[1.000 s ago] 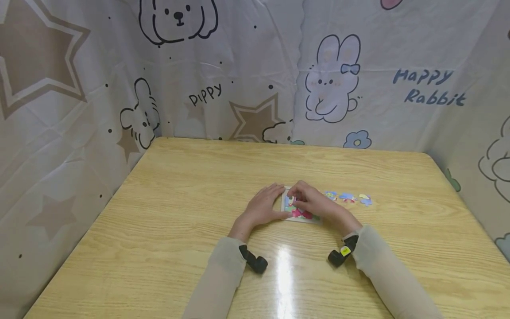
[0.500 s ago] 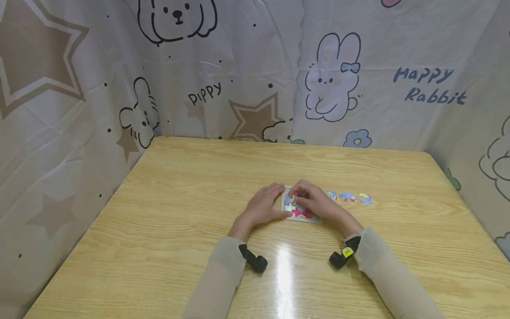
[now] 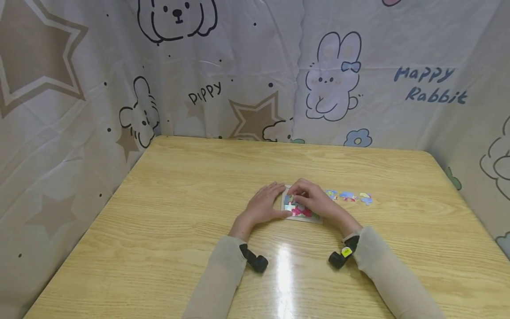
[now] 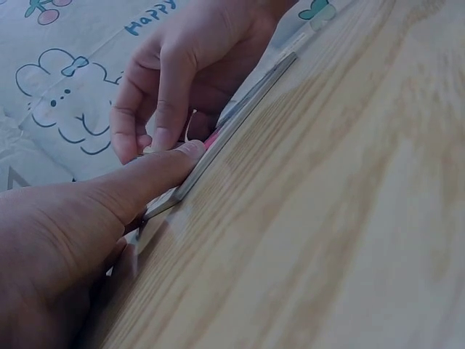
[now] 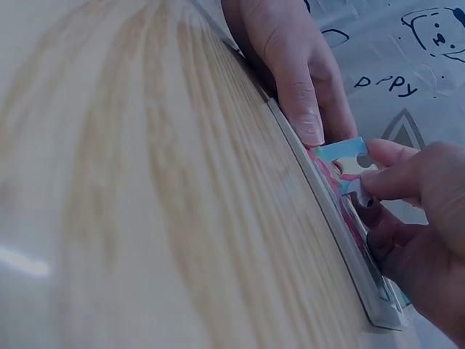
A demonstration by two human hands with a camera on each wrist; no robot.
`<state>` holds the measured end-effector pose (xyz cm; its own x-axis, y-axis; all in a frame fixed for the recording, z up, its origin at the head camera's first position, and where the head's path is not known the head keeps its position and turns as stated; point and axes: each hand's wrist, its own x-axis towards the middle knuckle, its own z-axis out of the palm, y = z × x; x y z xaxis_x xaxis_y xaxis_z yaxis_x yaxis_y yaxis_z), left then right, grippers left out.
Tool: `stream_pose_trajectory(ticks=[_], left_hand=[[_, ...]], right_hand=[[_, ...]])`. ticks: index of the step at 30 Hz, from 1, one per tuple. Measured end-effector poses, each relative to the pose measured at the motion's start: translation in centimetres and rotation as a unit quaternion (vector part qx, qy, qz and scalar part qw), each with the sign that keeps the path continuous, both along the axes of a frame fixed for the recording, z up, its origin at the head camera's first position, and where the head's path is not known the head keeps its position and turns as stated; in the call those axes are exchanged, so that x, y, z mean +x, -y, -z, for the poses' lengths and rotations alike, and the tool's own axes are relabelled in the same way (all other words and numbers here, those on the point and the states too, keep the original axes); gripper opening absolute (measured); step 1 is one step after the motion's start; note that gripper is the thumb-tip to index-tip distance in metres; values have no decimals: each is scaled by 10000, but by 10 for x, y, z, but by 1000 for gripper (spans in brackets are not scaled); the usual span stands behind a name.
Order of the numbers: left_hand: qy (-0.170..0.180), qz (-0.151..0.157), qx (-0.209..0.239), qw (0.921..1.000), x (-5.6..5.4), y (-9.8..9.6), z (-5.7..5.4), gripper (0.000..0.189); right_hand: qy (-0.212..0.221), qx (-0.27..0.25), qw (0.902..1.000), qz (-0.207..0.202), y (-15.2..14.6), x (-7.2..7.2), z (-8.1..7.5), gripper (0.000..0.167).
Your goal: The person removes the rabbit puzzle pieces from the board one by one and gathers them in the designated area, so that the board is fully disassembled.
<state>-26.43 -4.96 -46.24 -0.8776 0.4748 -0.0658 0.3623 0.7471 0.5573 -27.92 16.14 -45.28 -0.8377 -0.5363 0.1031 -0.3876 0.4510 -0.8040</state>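
Note:
A small jigsaw puzzle in a thin, pale-rimmed tray (image 3: 304, 220) lies flat on the table between the two hands. My left hand (image 3: 261, 206) spans the tray's left side with straight fingers, its thumb pressing the near left corner. Over the tray, my right hand (image 3: 312, 198) pinches a puzzle piece (image 5: 341, 151) between thumb and index finger. That piece is light blue with a printed figure and tilts up from the tray in the right wrist view. Pink and red pieces (image 3: 301, 212) show along the tray's near part; the right hand hides much of the rest.
Three loose puzzle pieces lie in a row right of the tray: one partly behind the right hand (image 3: 331, 194), a blue-and-red piece (image 3: 348, 196) and a yellow-and-blue piece (image 3: 365, 198). A printed curtain (image 3: 247, 66) stands behind the wooden table (image 3: 179, 186).
The right hand's fingers have shifted slightly over the tray, still pinching the piece, and more of the puzzle's lower left shows. The left hand stays in place.

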Motion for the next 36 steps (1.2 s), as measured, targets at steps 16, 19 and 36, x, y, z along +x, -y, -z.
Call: stream_pose_trajectory(ticks=[16, 19, 36], left_hand=[[23, 20, 76, 10000, 0, 0, -1, 84], [37, 12, 69, 10000, -1, 0, 0, 84], [157, -58, 73, 9998, -1, -1, -1, 87]], right_hand=[[401, -215, 9981, 421, -4, -1, 3, 17], [443, -253, 9973, 531, -6, 0, 2, 18], [388, 45, 9917, 1226, -44, 11, 0, 18]])
